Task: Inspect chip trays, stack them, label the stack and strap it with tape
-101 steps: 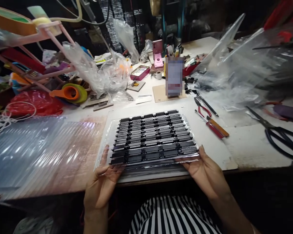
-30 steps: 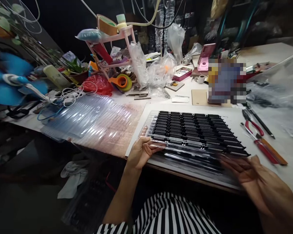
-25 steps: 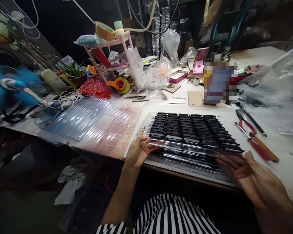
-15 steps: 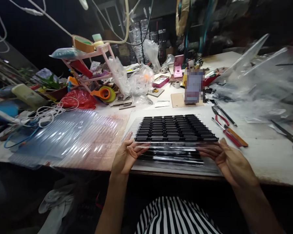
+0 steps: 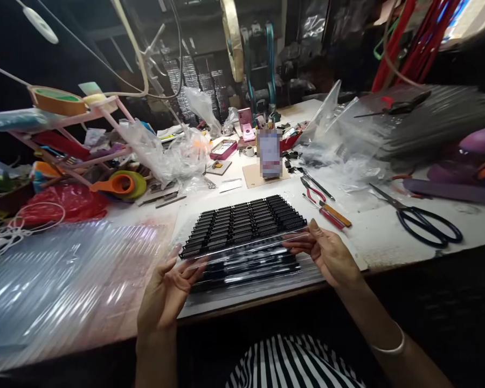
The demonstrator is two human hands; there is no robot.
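Observation:
A clear plastic tray (image 5: 242, 242) carries rows of small black ribbed parts (image 5: 246, 218). My left hand (image 5: 167, 288) grips its near left corner, thumb on top and fingers beneath. At the near right corner, my right hand (image 5: 327, 250) holds the same tray with the thumb above and the fingers under the edge. The front edge is raised over more black parts in clear plastic (image 5: 242, 267), which lie on the white board below. Glare blurs the detail of those lower parts.
Clear ribbed plastic sheets (image 5: 84, 280) lie to the left. Dark-handled scissors (image 5: 424, 218), red pliers (image 5: 313, 188) and an orange-red tool (image 5: 331, 215) lie right. Behind are a phone (image 5: 269, 153), plastic bags (image 5: 178, 156) and a pink rack (image 5: 73, 121) with tape rolls.
The camera view has swung to the right, so the bench appears shifted left and scissors show fully. Both hands keep their hold on the tray, which now looks tilted, its right side higher.

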